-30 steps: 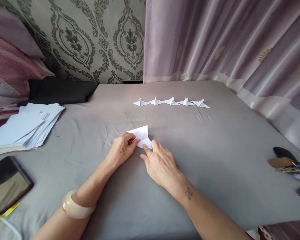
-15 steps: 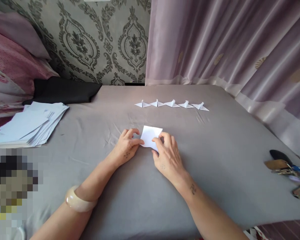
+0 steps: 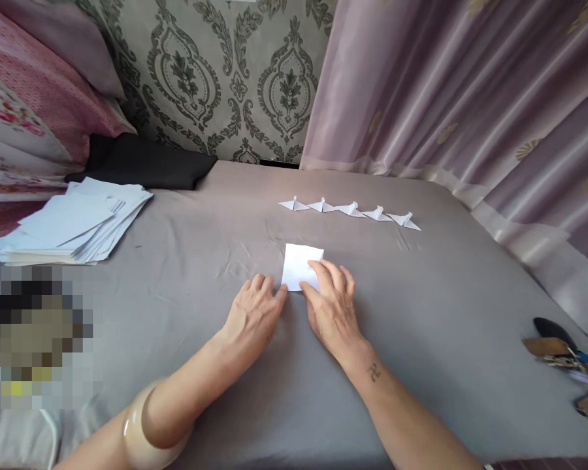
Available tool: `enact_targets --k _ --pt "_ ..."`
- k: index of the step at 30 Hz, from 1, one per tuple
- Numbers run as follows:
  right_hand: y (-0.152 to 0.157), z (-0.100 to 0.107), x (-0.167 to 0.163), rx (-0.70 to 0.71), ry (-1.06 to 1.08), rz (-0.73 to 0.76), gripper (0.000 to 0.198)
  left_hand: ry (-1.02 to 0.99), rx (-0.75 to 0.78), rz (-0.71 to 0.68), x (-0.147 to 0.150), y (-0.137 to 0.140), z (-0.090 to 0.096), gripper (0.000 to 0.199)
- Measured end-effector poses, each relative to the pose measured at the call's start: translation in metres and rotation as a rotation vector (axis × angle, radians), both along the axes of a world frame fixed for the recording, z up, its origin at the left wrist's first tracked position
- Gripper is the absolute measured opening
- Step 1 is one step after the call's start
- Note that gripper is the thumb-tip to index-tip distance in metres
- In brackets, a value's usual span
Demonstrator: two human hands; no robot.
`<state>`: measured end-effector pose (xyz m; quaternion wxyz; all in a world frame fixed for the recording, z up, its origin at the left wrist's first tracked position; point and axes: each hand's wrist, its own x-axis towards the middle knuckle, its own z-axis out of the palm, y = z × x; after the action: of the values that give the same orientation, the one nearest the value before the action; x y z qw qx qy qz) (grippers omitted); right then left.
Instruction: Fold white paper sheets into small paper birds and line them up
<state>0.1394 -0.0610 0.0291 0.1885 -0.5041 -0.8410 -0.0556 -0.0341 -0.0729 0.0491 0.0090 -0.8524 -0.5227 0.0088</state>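
Observation:
A small white square of paper (image 3: pixel 301 266) lies on the grey cloth in front of me. At its lower left corner the thumb of my left hand (image 3: pixel 257 307) presses down, with the other fingers curled beside the sheet. My right hand (image 3: pixel 332 300) has hold of the right side, fingers bent over the paper and thumb at the lower edge. Part of the right edge is hidden under those fingers. Beyond the sheet, several folded white paper cranes (image 3: pixel 353 209) stand in a row with their wing tips close together or touching.
A stack of white paper (image 3: pixel 73 225) lies at the left, by a folded black cloth (image 3: pixel 151 160). Keys with a brown tag (image 3: pixel 546 346) and other small items are at the far right. Wall and curtain (image 3: pixel 396 98) border the back and right.
The paper now lies flatter and squarer. My left hand has turned knuckles-up, its fingers curled, thumb on the corner. The whole view has shifted and tilted a little.

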Motion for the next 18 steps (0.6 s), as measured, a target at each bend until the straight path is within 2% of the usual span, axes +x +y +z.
enact_targets --k 6,12,18 --pt "-0.004 0.003 -0.009 -0.005 -0.117 -0.022 0.024 -0.058 -0.104 0.052 0.004 -0.010 0.008 0.018" --pt "-0.007 0.009 -0.021 0.003 -0.285 -0.038 0.023 -0.148 -0.094 0.137 0.002 0.003 0.004 0.022" --pt "-0.004 0.017 -0.020 -0.053 -0.317 0.012 0.022 -0.170 -0.111 0.146 0.003 0.007 -0.003 0.025"
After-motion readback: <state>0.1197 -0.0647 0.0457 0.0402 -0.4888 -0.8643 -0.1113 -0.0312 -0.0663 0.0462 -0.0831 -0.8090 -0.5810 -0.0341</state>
